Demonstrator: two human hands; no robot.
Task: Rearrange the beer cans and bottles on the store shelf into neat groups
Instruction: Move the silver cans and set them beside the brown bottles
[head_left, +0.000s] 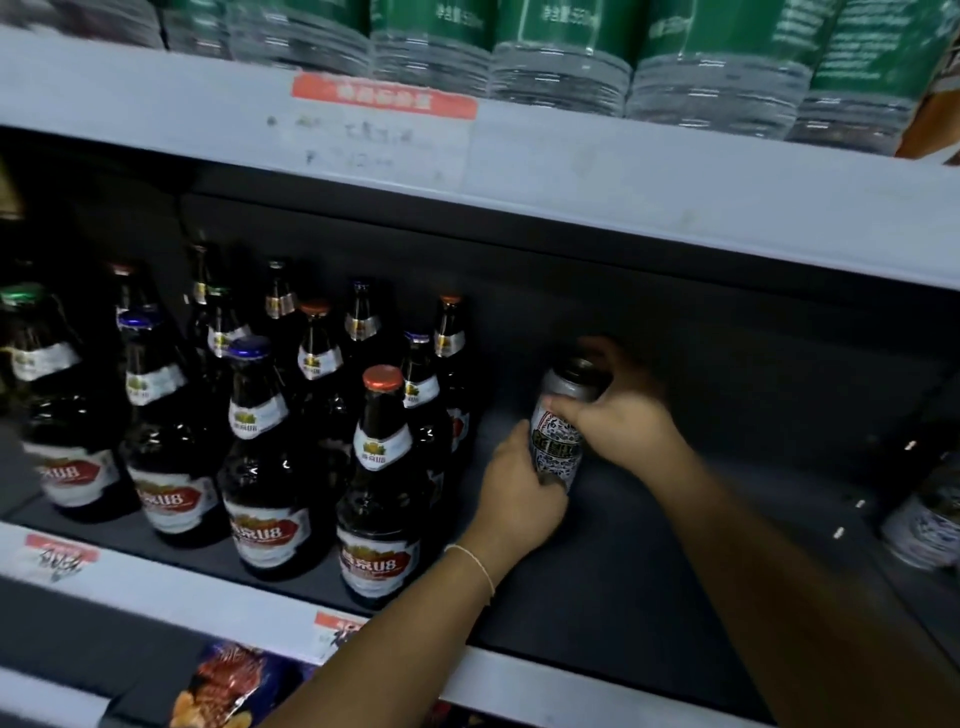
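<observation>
At 3 o'clock of bottles (260, 426), on shelf (623, 597) | can (558, 431) tilted | left hand (519, 493) grasping base | right hand (618, 415) grasping top

A dark grey metal store shelf (623, 587) with a pale front edge strip carries a cluster of dark brown glass beer bottles (270, 467) standing upright on its left half, with red, blue and green caps. Near the middle a silver patterned beer can (558, 441) stands slightly tilted, apart from the bottles. At the far right edge another patterned can (930, 519) shows, blurred.
</observation>
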